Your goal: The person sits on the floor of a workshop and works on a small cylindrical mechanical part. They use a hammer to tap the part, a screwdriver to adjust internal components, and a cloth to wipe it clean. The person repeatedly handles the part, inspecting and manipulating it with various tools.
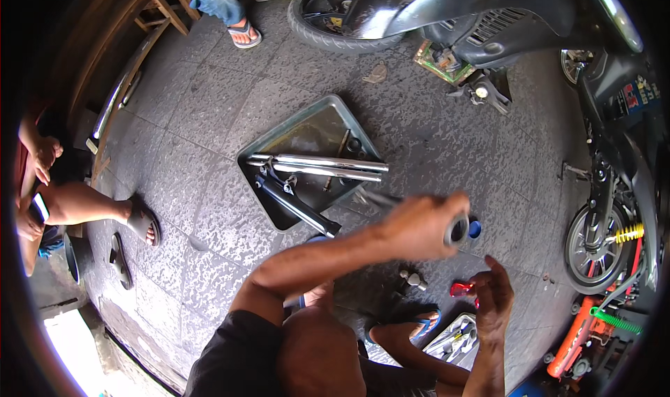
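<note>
Underfoot, grey tiles [209, 118] beneath tray [307, 133] and motorbikes [488, 13].

dark short sleeve [230, 348], blue-trimmed sandal [427, 321]

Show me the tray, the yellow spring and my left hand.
Tray [308, 136]: head view, bare bottom.
Yellow spring [629, 234]: head view, middle coils.
Left hand [424, 225]: head view, middle of the hand.
</note>
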The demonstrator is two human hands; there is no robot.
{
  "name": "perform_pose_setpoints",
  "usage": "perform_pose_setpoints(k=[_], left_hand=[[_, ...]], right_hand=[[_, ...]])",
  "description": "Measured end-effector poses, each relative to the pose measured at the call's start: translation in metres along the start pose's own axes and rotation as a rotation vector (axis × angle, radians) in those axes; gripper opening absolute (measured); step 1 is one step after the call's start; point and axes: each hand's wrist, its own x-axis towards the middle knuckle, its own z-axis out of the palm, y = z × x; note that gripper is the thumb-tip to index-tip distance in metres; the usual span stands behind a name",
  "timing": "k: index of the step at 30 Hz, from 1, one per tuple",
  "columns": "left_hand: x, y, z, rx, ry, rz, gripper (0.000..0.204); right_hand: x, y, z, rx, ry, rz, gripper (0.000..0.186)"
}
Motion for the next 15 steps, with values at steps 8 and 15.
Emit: perform_pose_setpoints(k=[8, 15], left_hand=[[0.090, -0.157, -0.070, 0.477, -0.052, -0.458, 0.071], [0.097, -0.268, -0.075, 0.887, 0.010, -0.567, 0.069]], right_hand=[[-0.054, 0.102, -0.009, 0.128, 0.150, 0.358, 0.048], [-0.069, 0.105, -0.047, -0.188, 0.059, 0.273, 0.047]])
